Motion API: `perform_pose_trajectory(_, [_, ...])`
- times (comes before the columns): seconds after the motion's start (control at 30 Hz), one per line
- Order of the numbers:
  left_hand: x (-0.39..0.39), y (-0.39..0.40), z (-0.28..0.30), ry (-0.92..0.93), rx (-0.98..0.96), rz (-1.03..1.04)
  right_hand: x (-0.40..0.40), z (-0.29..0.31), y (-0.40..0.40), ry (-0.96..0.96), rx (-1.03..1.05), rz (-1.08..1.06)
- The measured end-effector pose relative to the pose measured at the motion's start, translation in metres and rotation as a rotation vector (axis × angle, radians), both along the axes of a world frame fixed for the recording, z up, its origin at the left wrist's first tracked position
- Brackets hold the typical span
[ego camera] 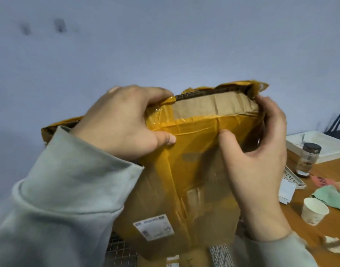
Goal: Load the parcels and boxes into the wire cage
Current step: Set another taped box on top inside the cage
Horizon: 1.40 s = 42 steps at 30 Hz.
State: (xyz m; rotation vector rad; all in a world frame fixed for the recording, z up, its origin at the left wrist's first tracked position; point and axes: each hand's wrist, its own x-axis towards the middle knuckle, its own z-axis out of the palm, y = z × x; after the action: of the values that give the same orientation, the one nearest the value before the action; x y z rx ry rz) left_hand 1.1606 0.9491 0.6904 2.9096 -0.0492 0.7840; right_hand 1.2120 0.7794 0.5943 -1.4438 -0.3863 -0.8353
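Both hands point(125, 120) point(261, 151) gripping taped box point(196, 151)

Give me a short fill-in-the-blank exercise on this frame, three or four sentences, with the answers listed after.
1. Both hands grip a cardboard box wrapped in ____ tape.
2. The left hand holds the box's top left corner, and the right hand holds its ____ edge.
3. On the wooden table at the right, a glass jar with a dark ____ stands in front of a white tray.
4. Nearer the camera on that table stands a white paper ____.

Missing words: yellow; right; lid; cup
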Motion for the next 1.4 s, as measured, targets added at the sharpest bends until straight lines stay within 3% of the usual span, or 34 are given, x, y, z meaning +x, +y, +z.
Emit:
perform_pose_trajectory(0.3, [0.071, 0.075, -0.021, 0.002, 0.106, 0.038, 0.069, -0.018, 0.069, 0.078, -0.174, -0.058])
perform_pose_trajectory(0.5, [0.128, 0.119, -0.058, 0.086, 0.147, -0.057, 0.118, -0.047, 0.117, 0.102, -0.364, -0.184])
perform_pose_trajectory(0.63, [0.171, 0.142, -0.106, 0.144, 0.194, -0.095, 0.151, -0.079, 0.147, 0.022, -0.833, -0.355])
perform_pose_trajectory(0.8, [0.221, 0.157, -0.179, 0.247, 0.27, -0.118, 0.206, -0.138, 0.172, 0.055, -1.276, -0.282])
perform_pose_trajectory(0.97, [0.264, 0.179, -0.248, 0.374, 0.238, -0.065, 0.268, -0.198, 0.19, 0.033, -1.36, -0.181])
perform_pose_trajectory(1.2, [0.305, 0.255, -0.332, 0.672, 0.215, 0.185, 0.342, -0.273, 0.19, 0.142, -1.524, -0.088])
perform_pose_trajectory(1.4, [0.342, 0.265, -0.381, 0.646, 0.147, 0.248, 0.393, -0.311, 0.199, 0.19, -1.552, -0.004])
